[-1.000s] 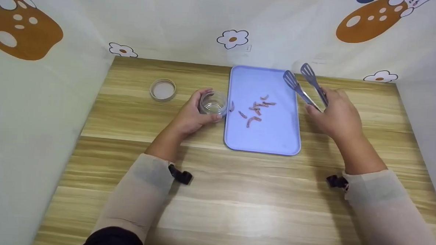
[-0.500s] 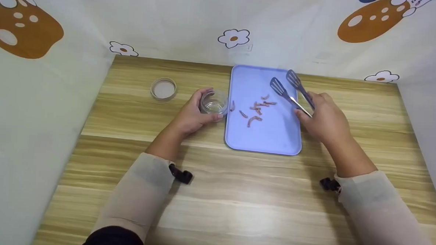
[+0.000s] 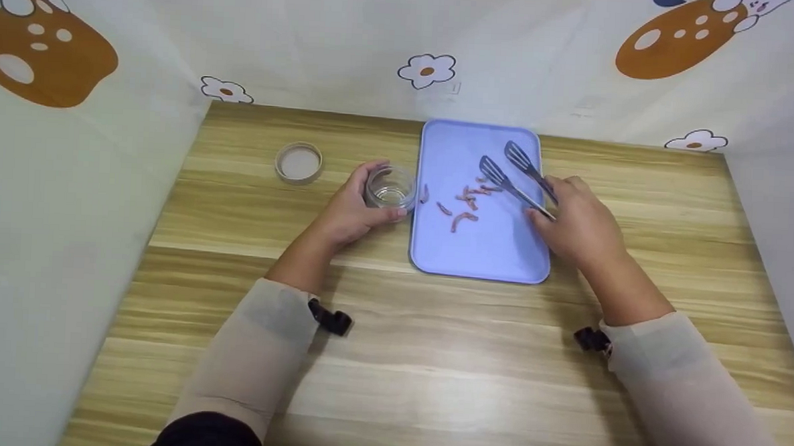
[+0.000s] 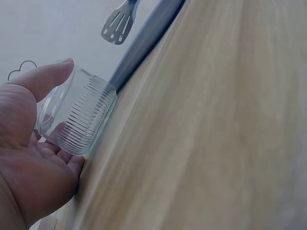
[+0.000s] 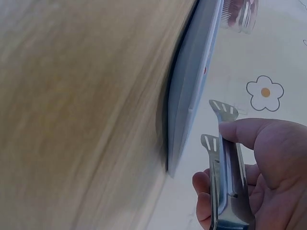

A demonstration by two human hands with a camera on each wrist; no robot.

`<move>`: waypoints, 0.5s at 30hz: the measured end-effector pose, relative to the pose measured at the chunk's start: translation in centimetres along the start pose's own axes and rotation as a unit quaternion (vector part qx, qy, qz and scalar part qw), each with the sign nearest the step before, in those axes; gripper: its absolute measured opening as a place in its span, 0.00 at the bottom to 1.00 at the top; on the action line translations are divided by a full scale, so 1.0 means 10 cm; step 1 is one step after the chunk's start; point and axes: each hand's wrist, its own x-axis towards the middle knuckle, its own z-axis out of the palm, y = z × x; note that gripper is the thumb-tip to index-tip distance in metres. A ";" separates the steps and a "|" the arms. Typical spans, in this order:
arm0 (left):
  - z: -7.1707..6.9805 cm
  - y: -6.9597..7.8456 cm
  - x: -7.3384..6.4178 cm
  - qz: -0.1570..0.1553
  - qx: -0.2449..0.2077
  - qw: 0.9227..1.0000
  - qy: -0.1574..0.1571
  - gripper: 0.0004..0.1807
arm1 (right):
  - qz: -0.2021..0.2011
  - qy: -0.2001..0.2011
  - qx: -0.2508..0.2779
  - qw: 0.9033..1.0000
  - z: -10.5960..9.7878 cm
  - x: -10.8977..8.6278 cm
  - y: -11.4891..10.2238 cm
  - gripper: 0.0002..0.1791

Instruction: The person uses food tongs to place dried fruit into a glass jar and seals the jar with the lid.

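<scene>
Glass jar (image 3: 390, 189), clear, ribbed: stands upright, mouth up, on wood-grain tabletop (image 3: 431, 358), right at left edge of periwinkle tray (image 3: 483, 253); jar-to-tray contact: cannot tell. Left hand (image 3: 352, 211): grips jar, thumb on near side, fingers around far side. Right hand (image 3: 584, 224): grips slotted tongs (image 3: 522, 197) by the arms, thumb and fingers on opposite sides. Slotted heads (image 3: 494, 172): spread apart, hang above upper right part of tray, clear of its surface in right wrist view. Reddish-brown curved pieces (image 3: 467, 198): lie on tray, mostly in loose cluster near centre, one close to left rim. Round lid (image 3: 298, 163): lies on tabletop, left of jar, apart from left hand. Beige sleeves (image 3: 665, 369): cover both forearms. Pale sheet (image 3: 324, 45), printed with flowers: hangs behind tabletop.
</scene>
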 end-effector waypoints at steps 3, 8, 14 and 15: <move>0.00 0.00 0.00 0.000 -0.001 1.000 -0.001 0.55 | -0.005 0.000 -0.001 1.000 0.02 0.00 0.00 0.40; 0.00 0.00 -0.01 0.008 -0.006 1.000 -0.003 0.54 | -0.017 0.002 -0.007 1.000 0.06 0.00 0.01 0.37; 0.01 0.00 -0.01 0.018 -0.012 1.000 -0.002 0.53 | -0.023 0.000 -0.008 1.000 0.08 0.00 0.00 0.35; 0.00 -0.01 -0.01 0.018 -0.011 1.000 -0.001 0.53 | -0.023 -0.002 -0.008 1.000 0.08 0.01 -0.01 0.35</move>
